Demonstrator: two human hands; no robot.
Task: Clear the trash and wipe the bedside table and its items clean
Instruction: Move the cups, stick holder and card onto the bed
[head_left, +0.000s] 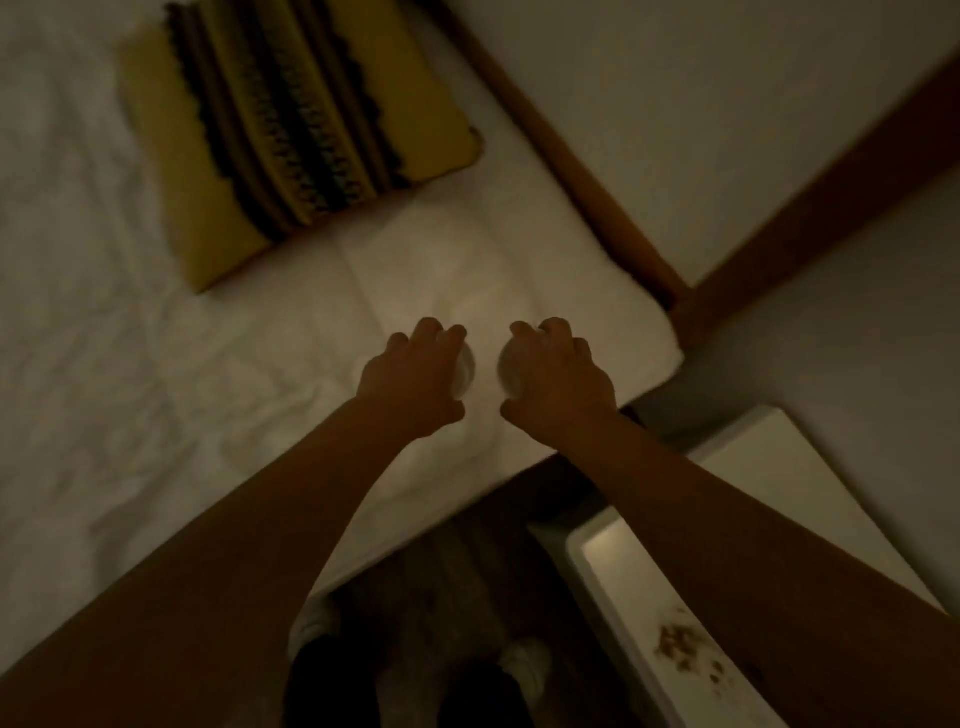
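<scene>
The room is dim and the view is blurred. Both my arms reach out over the white bed (156, 364). My left hand (415, 379) has its fingers curled round a small pale round object (465, 371), and my right hand (558, 379) curls round a second pale round object (509, 371). Both objects sit at or just above the sheet near the bed's corner; I cannot tell what they are. The white bedside table (613, 561) is at the lower right, partly under my right forearm, with brown crumbs (685, 649) scattered on its top.
A yellow cushion (291, 130) with dark woven stripes lies on the bed at the upper left. A wooden bed frame (566, 156) runs along the pale wall. Dark floor and my feet in pale socks (524, 670) show below, between bed and table.
</scene>
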